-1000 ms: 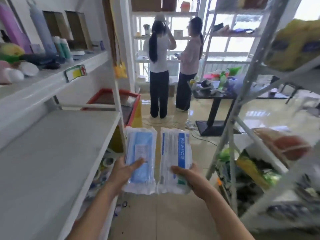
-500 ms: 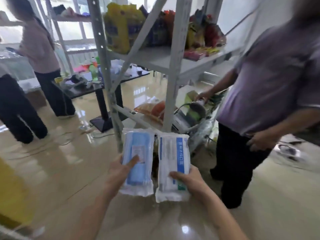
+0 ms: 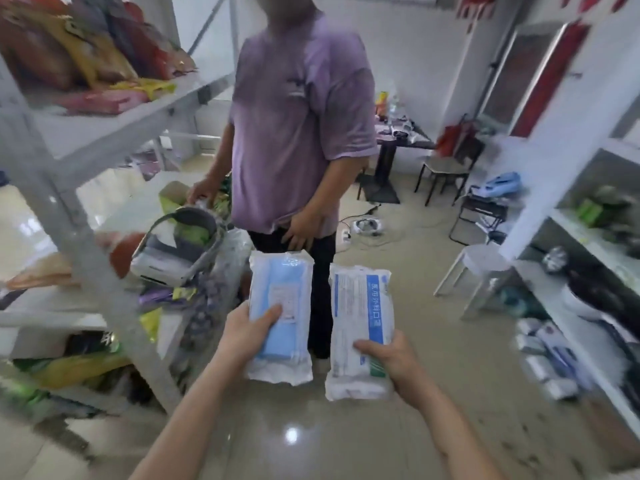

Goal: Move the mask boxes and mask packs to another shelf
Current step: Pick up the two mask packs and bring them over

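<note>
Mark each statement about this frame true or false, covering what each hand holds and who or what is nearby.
1. The left hand holds a blue mask pack. True.
2. The right hand is empty. False: it holds a white mask pack.
3. A person in a purple shirt stands ahead. True.
4. Both packs lie on a shelf. False: they are held above the floor.
5. A white stool stands to the right. True.
</note>
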### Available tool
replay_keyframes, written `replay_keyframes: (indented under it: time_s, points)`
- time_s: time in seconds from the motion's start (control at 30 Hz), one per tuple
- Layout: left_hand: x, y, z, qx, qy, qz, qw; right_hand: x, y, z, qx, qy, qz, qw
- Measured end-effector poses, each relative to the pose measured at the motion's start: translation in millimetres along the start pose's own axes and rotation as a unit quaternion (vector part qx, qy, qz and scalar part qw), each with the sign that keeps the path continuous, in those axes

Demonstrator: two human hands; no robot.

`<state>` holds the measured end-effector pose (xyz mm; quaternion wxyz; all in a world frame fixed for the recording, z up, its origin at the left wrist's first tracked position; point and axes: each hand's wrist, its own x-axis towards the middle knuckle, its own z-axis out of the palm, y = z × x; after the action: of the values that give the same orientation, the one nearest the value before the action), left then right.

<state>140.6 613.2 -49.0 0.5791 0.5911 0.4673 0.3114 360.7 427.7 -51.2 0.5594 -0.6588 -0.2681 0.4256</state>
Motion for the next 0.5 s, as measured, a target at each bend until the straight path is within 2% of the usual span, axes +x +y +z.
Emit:
replay_keyframes:
  time_s: [0.23,0.5]
  points:
    - [34.7,44.6,148.0,0.012,-0.09,0.041,0.995,-12.7,-15.9,-125.6,0.052,0.14,-0.011,0.989]
    - [56.4,74.8,260.9,0.032,-0.17,0.042,0.984,-7.1,-24.6,-217.9,0.068,0.198,-0.018,0.978]
